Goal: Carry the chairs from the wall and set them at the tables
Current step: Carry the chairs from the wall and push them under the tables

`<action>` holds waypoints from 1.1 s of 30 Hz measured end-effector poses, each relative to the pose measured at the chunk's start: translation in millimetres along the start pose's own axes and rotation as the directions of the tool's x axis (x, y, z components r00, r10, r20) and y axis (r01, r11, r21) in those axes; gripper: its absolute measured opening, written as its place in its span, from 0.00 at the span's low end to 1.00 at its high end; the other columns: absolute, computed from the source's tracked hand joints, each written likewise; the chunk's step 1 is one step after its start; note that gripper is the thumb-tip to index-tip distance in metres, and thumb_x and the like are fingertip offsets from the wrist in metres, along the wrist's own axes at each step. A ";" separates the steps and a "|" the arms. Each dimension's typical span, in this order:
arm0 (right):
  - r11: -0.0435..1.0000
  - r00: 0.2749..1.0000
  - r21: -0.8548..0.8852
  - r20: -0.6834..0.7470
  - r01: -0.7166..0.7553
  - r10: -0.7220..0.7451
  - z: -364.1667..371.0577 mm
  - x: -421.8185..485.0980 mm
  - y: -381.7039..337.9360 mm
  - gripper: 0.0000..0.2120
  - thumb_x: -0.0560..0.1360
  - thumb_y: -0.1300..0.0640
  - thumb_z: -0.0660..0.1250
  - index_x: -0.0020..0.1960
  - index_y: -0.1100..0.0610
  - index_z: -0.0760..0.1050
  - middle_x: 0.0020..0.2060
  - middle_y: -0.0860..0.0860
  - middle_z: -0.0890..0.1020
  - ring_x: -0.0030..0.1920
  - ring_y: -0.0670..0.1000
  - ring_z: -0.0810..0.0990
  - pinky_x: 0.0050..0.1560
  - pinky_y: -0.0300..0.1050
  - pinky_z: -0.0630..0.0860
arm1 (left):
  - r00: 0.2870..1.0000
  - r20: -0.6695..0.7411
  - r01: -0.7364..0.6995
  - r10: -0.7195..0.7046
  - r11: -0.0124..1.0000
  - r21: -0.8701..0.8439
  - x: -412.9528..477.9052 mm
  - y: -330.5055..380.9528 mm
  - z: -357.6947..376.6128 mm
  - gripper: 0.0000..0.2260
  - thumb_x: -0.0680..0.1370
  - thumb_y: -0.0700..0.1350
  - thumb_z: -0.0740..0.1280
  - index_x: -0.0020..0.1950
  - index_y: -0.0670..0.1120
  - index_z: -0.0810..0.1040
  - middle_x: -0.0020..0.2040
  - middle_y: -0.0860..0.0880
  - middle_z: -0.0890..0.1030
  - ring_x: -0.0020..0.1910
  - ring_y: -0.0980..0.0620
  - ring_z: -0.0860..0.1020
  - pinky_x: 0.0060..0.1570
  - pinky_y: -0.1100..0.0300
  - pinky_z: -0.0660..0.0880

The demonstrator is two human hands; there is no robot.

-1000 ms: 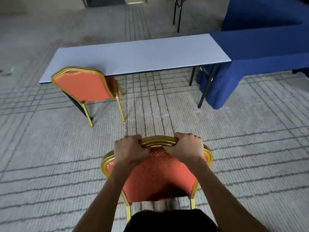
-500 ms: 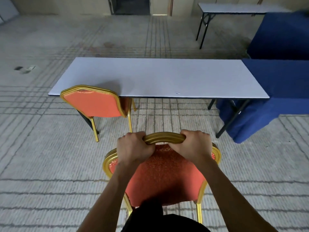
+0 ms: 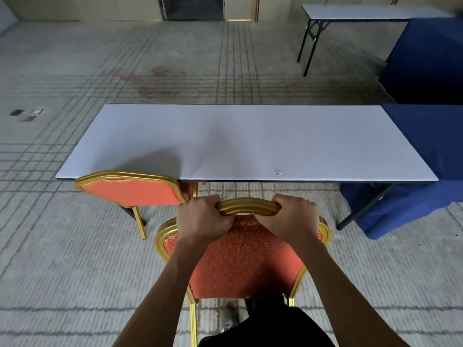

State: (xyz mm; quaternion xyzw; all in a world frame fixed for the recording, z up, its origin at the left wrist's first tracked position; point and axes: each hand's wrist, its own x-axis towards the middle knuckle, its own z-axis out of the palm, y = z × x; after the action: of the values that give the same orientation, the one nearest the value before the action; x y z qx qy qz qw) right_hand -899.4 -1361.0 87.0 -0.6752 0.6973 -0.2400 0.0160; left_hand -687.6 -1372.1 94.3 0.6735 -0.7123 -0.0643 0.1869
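glossy gold metal chair (image 3: 246, 256) w/ patterned cloth, smooth matt table (image 3: 250, 141)

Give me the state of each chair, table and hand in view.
Near table: standing, uncovered.
Held chair: upright, short of the near table, gripped by its top rail.
Left hand: grips the rail's left part.
Right hand: grips the rail's right part.
Second chair: set at the near table, seat tucked under.
Blue-draped table: covered with cloth.
Far table: standing, uncovered.

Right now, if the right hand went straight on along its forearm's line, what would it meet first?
Probably the near edge of the bare table. The right hand grips the carried chair by its top rail, and whether it would clear the tabletop is unclear.
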 end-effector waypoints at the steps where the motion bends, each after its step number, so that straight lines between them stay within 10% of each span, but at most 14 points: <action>1: 1.000 1.000 0.019 -0.013 0.010 -0.010 7.0 13.2 2.8 0.28 0.62 0.28 0.68 0.27 0.49 0.60 0.19 0.43 0.62 0.24 0.49 0.72 0.33 0.40 0.64 | 1.000 -0.007 0.004 -0.004 1.000 0.009 13.5 -1.7 6.0 0.14 0.64 0.61 0.63 0.32 0.50 0.74 0.31 0.49 0.81 0.34 0.40 0.80 0.35 0.57 0.69; 19: 0.985 0.992 0.143 0.061 0.100 -0.109 126.3 278.8 41.7 0.25 0.65 0.29 0.71 0.29 0.48 0.68 0.21 0.43 0.68 0.24 0.46 0.70 0.32 0.39 0.61 | 0.991 0.025 0.128 -0.128 0.991 0.028 267.5 -12.4 72.9 0.15 0.65 0.56 0.67 0.28 0.50 0.67 0.23 0.53 0.67 0.25 0.48 0.66 0.33 0.58 0.68; 28: 0.994 0.965 0.107 0.261 0.009 -0.037 143.6 286.8 42.8 0.24 0.65 0.29 0.68 0.31 0.49 0.69 0.23 0.44 0.73 0.27 0.42 0.72 0.35 0.40 0.66 | 0.976 0.136 0.168 -0.168 0.986 0.016 277.6 -24.2 92.5 0.15 0.66 0.58 0.68 0.32 0.46 0.75 0.26 0.51 0.74 0.28 0.45 0.75 0.35 0.55 0.76; 33: 0.996 0.992 0.087 0.124 0.002 -0.013 125.3 298.0 31.3 0.25 0.65 0.31 0.72 0.30 0.52 0.70 0.21 0.45 0.70 0.25 0.45 0.72 0.33 0.40 0.67 | 0.994 0.053 0.092 -0.090 0.996 -0.018 297.5 -20.6 75.2 0.14 0.65 0.56 0.65 0.30 0.46 0.72 0.24 0.51 0.71 0.27 0.41 0.74 0.32 0.58 0.68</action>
State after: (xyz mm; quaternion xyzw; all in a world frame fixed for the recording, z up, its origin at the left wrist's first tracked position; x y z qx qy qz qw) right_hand -911.3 -1684.0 55.0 -0.6902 0.6813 -0.2275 0.0878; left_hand -701.7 -1678.5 71.3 0.7013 -0.6848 -0.0978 0.1721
